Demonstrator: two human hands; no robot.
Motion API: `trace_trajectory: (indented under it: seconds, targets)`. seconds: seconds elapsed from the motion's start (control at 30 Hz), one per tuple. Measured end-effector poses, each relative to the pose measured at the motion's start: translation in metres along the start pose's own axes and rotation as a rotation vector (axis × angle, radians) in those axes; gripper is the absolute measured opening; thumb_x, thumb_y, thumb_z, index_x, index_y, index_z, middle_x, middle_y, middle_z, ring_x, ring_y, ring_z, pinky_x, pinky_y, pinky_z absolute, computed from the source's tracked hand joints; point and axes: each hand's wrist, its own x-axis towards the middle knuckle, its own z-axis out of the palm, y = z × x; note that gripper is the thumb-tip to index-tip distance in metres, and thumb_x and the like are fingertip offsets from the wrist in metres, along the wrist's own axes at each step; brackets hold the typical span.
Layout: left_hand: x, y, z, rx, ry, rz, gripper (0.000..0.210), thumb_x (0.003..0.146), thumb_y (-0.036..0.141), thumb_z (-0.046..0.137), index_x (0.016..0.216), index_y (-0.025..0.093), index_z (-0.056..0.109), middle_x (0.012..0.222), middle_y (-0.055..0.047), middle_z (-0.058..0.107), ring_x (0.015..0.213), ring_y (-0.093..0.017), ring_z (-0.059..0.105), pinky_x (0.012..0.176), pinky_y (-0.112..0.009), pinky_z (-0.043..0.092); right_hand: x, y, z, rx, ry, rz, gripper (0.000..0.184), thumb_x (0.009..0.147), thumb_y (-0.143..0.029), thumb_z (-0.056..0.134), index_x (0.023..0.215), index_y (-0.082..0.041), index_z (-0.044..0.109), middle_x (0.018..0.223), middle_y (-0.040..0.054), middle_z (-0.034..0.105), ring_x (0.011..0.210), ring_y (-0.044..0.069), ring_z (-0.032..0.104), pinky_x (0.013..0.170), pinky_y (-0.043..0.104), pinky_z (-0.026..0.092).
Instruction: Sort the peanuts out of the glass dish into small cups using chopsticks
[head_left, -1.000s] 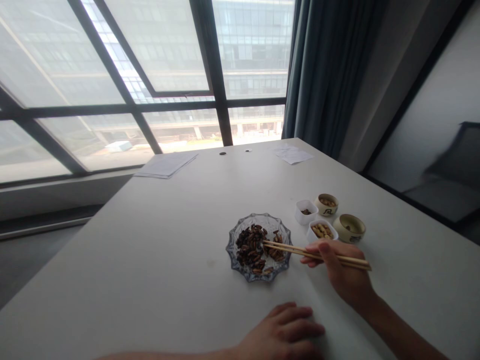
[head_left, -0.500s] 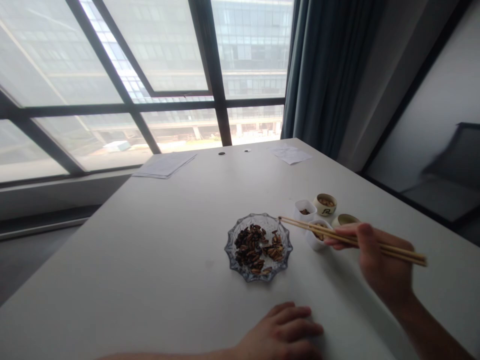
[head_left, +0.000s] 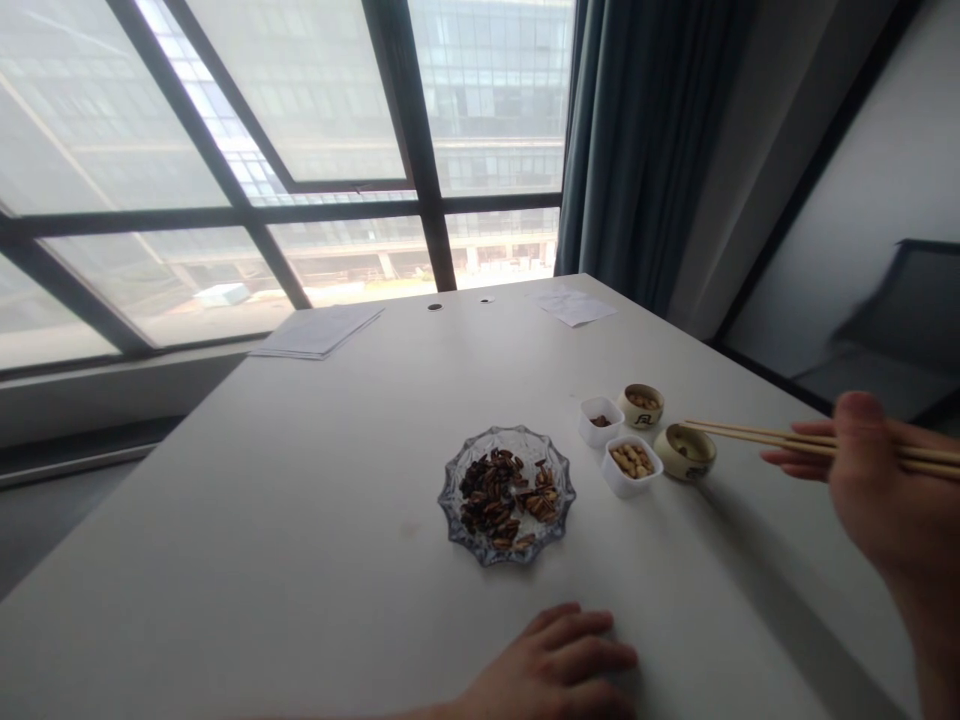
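Observation:
My right hand [head_left: 885, 470] is closed around a pair of wooden chopsticks [head_left: 780, 437], which point left. Their tips lie over the mouth of a beige ceramic cup [head_left: 688, 466] that has a few pieces inside; whether the tips pinch anything is too small to tell. My left hand [head_left: 566, 665] rests palm down on the table, fingers stretched out loosely and holding nothing. Just beyond it stands a scalloped glass dish [head_left: 455, 535], with dark seeds [head_left: 491, 490] on its left and brown, shell-like pieces [head_left: 541, 497] on its right.
Beside the cup stand a white plastic container [head_left: 630, 487] of peanuts [head_left: 632, 460], a smaller white container [head_left: 598, 435] with dark bits, and a second beige cup [head_left: 646, 417] holding pale brown pieces. Papers [head_left: 319, 332] lie on the white table's far edge, near the window.
My right hand has moved right with the chopsticks, their tips going from the glass dish's rim to the beige cup. My left hand stays put. The view has shifted slightly.

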Motion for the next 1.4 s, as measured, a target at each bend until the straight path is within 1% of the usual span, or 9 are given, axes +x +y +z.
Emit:
trace_trajectory:
  seconds: [0.1, 0.2, 0.4, 0.47, 0.53, 0.7, 0.83, 1.17, 1.4]
  targets:
    - [0.000, 0.000, 0.001, 0.000, -0.004, -0.009, 0.030, 0.115, 0.043, 0.044, 0.130, 0.027, 0.065, 0.155, 0.004, 0.060, 0.152, -0.019, 0.045, 0.131, -0.035, 0.026, -0.001, -0.002, 0.000, 0.012, 0.000, 0.000, 0.042, 0.102, -0.055, 0.057, 0.071, -0.028, 0.068, 0.059, 0.0039, 0.070, 0.051, 0.029, 0.073, 0.059, 0.047, 0.061]
    - [0.001, 0.001, 0.001, 0.007, -0.008, -0.008, 0.027, 0.114, 0.042, 0.049, 0.130, 0.028, 0.066, 0.155, 0.004, 0.061, 0.152, -0.020, 0.047, 0.131, -0.036, 0.029, -0.001, 0.002, 0.000, 0.043, 0.015, -0.084, 0.042, 0.104, -0.052, 0.056, 0.075, -0.027, 0.072, 0.060, 0.0035, 0.071, 0.053, 0.028, 0.074, 0.059, 0.045, 0.060]
    - [0.002, 0.000, 0.000, 0.024, -0.005, -0.001, 0.026, 0.113, 0.041, 0.052, 0.129, 0.028, 0.067, 0.155, 0.004, 0.061, 0.151, -0.020, 0.048, 0.130, -0.035, 0.031, -0.016, 0.007, 0.013, 0.255, -0.127, -0.207, 0.038, 0.105, -0.046, 0.060, 0.086, -0.020, 0.080, 0.065, 0.0049, 0.077, 0.054, 0.023, 0.076, 0.059, 0.036, 0.062]
    - [0.002, 0.000, 0.000, 0.036, -0.003, -0.001, 0.026, 0.113, 0.041, 0.053, 0.130, 0.028, 0.067, 0.155, 0.004, 0.061, 0.151, -0.020, 0.048, 0.130, -0.035, 0.031, -0.028, 0.006, 0.020, 0.337, -0.218, -0.247, 0.037, 0.105, -0.045, 0.061, 0.089, -0.019, 0.081, 0.069, 0.0054, 0.079, 0.060, 0.022, 0.078, 0.066, 0.033, 0.063]
    - [0.002, 0.001, 0.000, 0.048, -0.004, -0.001, 0.025, 0.112, 0.040, 0.054, 0.130, 0.028, 0.067, 0.154, 0.004, 0.061, 0.151, -0.020, 0.049, 0.130, -0.036, 0.032, -0.042, 0.005, 0.026, 0.413, -0.355, -0.269, 0.036, 0.106, -0.044, 0.059, 0.091, -0.020, 0.081, 0.074, 0.0047, 0.081, 0.065, 0.021, 0.079, 0.069, 0.031, 0.064]
    - [0.001, 0.002, 0.002, 0.062, -0.010, 0.000, 0.025, 0.112, 0.039, 0.054, 0.131, 0.028, 0.067, 0.155, 0.004, 0.061, 0.151, -0.021, 0.048, 0.129, -0.038, 0.035, -0.070, 0.007, 0.043, 0.621, -0.706, -0.236, 0.035, 0.107, -0.041, 0.057, 0.090, -0.023, 0.082, 0.077, 0.0034, 0.081, 0.060, 0.017, 0.076, 0.055, 0.026, 0.062]
    - [0.000, 0.001, 0.007, 0.066, 0.001, 0.004, 0.027, 0.114, 0.039, 0.049, 0.131, 0.027, 0.067, 0.158, 0.004, 0.058, 0.152, -0.022, 0.046, 0.129, -0.040, 0.034, -0.079, 0.010, 0.052, 0.632, -0.862, -0.269, 0.039, 0.109, -0.037, 0.055, 0.084, -0.021, 0.081, 0.074, 0.0043, 0.080, 0.059, 0.015, 0.075, 0.056, 0.023, 0.061]
    - [0.000, 0.000, 0.011, 0.061, 0.004, 0.009, 0.032, 0.116, 0.041, 0.043, 0.133, 0.027, 0.066, 0.159, 0.004, 0.057, 0.154, -0.021, 0.044, 0.130, -0.039, 0.031, -0.090, 0.004, 0.056, 0.630, -0.861, -0.052, 0.046, 0.104, -0.053, 0.060, 0.081, -0.020, 0.082, 0.074, 0.0070, 0.081, 0.061, 0.018, 0.077, 0.058, 0.025, 0.063]
    - [0.002, 0.002, 0.007, 0.087, 0.011, 0.003, 0.023, 0.111, 0.038, 0.058, 0.129, 0.027, 0.068, 0.153, 0.002, 0.062, 0.151, -0.021, 0.048, 0.129, -0.037, 0.033, -0.092, 0.005, 0.058, 0.644, -0.777, 0.065, 0.046, 0.096, -0.060, 0.069, 0.080, -0.019, 0.082, 0.070, 0.0091, 0.080, 0.056, 0.022, 0.077, 0.054, 0.030, 0.065]
